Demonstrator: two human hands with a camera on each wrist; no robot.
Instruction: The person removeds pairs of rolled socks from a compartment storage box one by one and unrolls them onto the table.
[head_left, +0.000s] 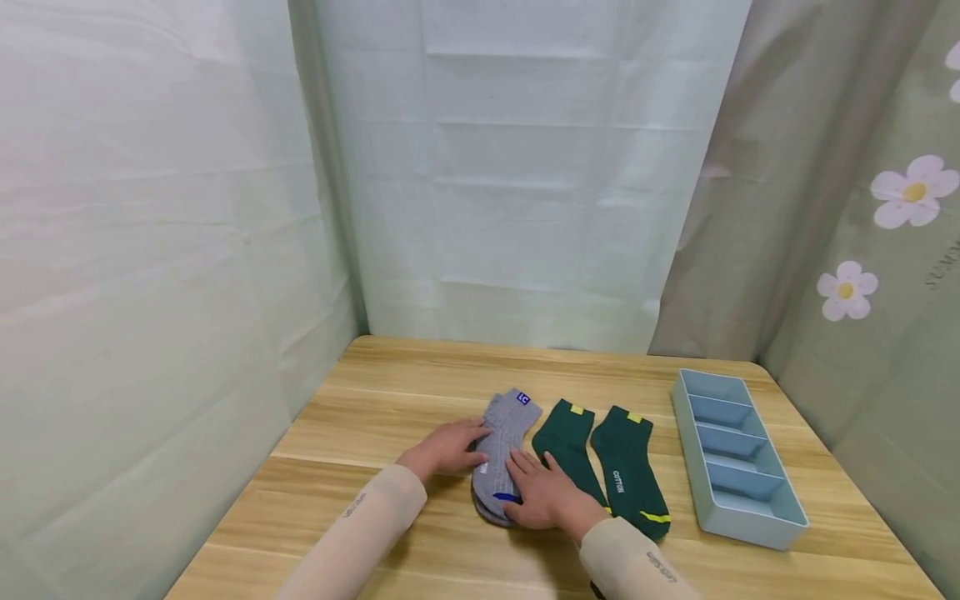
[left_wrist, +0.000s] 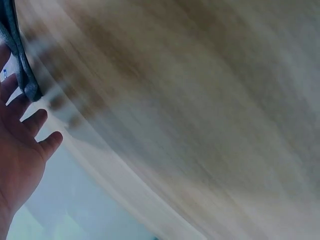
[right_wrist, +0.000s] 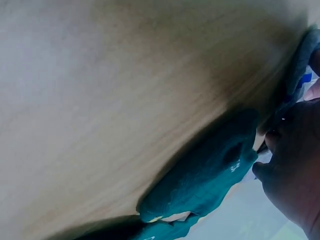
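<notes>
Both hands lie flat and relaxed on the grey socks [head_left: 501, 454], fingers straight, nothing pinched: my left hand [head_left: 447, 448] rests on their left edge near the middle of the leg, and my right hand [head_left: 542, 493] presses down on the toe end, where a blue mark shows just under the fingers. From the largest thing down: the wooden table [head_left: 390, 392] carries everything, and the grey socks sit near its middle, a little toward the front edge, cuffs pointing at the back edge. The pale blue divided tray [head_left: 787, 521] stands along the right edge, its compartments showing nothing inside as far as I can tell. Between tray and grey socks lie two dark green socks [head_left: 626, 467], side by side and apart from each other; the nearer one runs partly under my right wrist. To do this step well, I judge I should keep the palms flat and smooth outward from the middle so the two grey layers stay lined up, toe on toe. I should mind the right hand, since its heel sits on the neighbouring green sock and could drag it along. The wrist views are blurred; the left one shows only open fingers [left_wrist: 35, 120] beside the grey fabric, so I trust the head view for alignment.
</notes>
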